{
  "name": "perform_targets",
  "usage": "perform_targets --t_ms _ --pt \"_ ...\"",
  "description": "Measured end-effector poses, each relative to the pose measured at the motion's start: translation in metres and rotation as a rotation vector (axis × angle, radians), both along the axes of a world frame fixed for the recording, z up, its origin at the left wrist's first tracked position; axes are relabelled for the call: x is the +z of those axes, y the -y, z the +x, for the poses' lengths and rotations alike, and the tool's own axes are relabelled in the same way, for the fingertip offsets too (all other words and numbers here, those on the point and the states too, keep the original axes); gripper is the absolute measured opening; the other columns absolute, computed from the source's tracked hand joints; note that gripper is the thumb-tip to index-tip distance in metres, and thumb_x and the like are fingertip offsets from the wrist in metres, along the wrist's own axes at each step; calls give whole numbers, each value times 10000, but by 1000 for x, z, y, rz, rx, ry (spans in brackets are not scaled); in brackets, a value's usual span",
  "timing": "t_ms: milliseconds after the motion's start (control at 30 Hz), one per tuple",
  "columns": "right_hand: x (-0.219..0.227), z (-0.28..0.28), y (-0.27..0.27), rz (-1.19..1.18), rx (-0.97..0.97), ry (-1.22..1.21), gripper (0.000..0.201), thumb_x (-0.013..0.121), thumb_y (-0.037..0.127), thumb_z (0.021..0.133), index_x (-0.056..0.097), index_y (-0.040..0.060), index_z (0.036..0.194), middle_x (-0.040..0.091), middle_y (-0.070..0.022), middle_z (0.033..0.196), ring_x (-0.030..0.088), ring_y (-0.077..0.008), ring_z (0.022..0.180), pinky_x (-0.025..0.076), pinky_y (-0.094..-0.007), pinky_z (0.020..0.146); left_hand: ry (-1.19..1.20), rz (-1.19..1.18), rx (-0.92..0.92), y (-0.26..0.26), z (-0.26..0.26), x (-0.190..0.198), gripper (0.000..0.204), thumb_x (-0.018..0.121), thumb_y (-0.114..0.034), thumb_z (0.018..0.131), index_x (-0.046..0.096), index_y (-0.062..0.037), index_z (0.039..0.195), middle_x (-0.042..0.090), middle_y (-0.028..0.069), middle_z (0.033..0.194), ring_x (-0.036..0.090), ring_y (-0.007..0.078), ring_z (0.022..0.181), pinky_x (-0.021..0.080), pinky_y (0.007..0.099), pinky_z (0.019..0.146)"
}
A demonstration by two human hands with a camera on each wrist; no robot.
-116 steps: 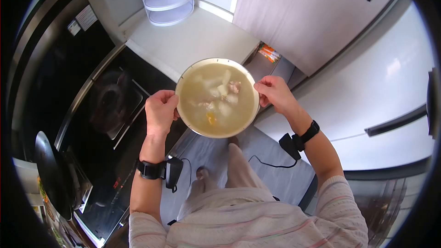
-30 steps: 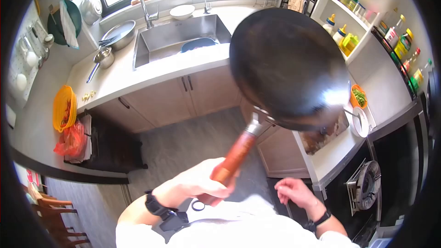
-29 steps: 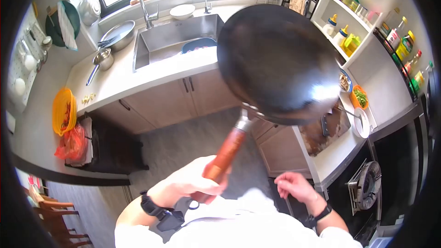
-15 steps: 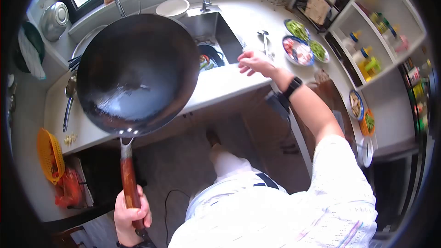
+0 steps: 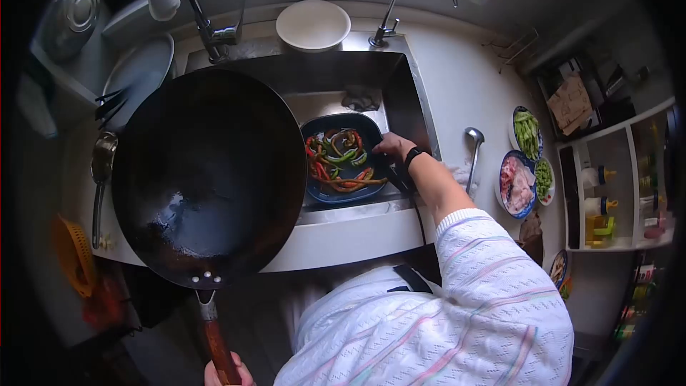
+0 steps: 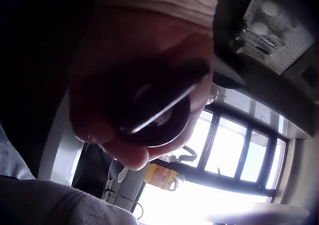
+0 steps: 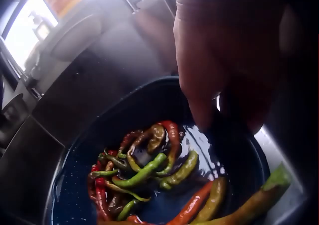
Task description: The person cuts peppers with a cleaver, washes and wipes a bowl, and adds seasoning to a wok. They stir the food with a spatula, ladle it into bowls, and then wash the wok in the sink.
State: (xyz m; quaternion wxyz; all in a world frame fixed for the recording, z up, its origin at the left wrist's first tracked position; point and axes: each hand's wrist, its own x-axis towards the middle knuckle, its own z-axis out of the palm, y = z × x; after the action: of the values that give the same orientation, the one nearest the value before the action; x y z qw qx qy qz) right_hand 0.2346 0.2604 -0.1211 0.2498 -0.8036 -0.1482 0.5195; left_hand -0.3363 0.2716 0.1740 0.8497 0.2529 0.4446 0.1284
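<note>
My left hand, at the bottom edge of the head view, grips the wooden handle of a black wok. In the left wrist view the fingers curl round the handle's end, which carries a hanging ring. The wok covers the sink's left part. My right hand reaches into the sink and pinches the right rim of a dark blue basin. Red and green chili peppers lie in water in the basin. One long pepper leans across its near rim.
Steel sink walls surround the basin, with a tall faucet and a thin tap behind. A white bowl stands at the back. On the right counter are a ladle, a plate of raw meat and cut greens.
At first both hands held a pot of soup. Later the left hand holds the wok, which has swung left. The right hand has moved from hanging free to the basin's rim.
</note>
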Motion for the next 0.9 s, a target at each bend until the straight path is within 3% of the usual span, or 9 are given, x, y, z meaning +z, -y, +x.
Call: perform_targets --t_ms 100,167,200,233,300,433,500,533,900 --pt "-4 6 2 -106 94 -28 252 633 55 703 618 -54 929 644 -138 800 644 -243 635 527 -354 516 -20 -41 26 -3 8 1 570 716 -125 641 386 16 1084 514 88 650 502 159 423 428 241 402" --pt "-4 8 5 97 396 43 250 622 42 691 612 -53 923 636 -134 787 627 -232 583 515 -348 474 -45 -33 51 -8 14 4 567 716 -120 639 389 19 1082 515 90 650 502 158 420 429 242 404" --pt "-5 2 2 37 9 -70 212 614 31 684 610 -59 876 629 -135 768 617 -233 553 512 -341 451 -58 -30 75 -10 14 5 567 716 -120 639 389 19 1082 515 90 650 502 158 420 429 242 404" --pt "-9 3 0 29 -32 -78 174 611 20 682 610 -64 835 624 -138 762 618 -235 549 509 -335 435 -51 -27 54 -14 13 4 563 714 -116 640 390 19 1080 517 92 654 501 159 419 427 242 404" --pt "2 4 1 93 -36 -74 148 619 11 678 617 -52 812 622 -125 749 627 -234 594 520 -361 462 -46 -24 39 -23 8 1 559 712 -111 641 391 20 1079 519 94 658 501 160 418 426 242 405" --pt "-45 37 17 387 286 11 124 636 3 688 625 -16 810 614 -81 737 629 -220 689 524 -385 519 -14 -27 13 -36 2 3 549 702 -100 648 388 23 1081 521 97 674 504 164 424 428 245 414" --pt "41 -4 5 205 -221 -153 104 607 -17 711 615 -3 814 606 -75 727 620 -220 657 506 -367 489 -10 -33 -2 -43 -4 4 548 699 -97 647 389 23 1082 519 97 675 508 164 430 429 245 416" --pt "64 -13 5 226 -297 -184 93 577 -32 729 597 9 810 599 -76 714 606 -217 623 488 -364 466 -30 -26 -13 -46 -7 6 549 701 -99 644 392 20 1082 517 93 670 509 163 434 429 242 416" --pt "175 -15 87 315 -629 60 87 571 16 731 583 25 817 592 -80 732 588 -204 608 481 -334 470 -37 -27 -206 -84 -35 7 563 721 -117 656 390 17 1092 525 87 673 513 164 437 428 239 408"
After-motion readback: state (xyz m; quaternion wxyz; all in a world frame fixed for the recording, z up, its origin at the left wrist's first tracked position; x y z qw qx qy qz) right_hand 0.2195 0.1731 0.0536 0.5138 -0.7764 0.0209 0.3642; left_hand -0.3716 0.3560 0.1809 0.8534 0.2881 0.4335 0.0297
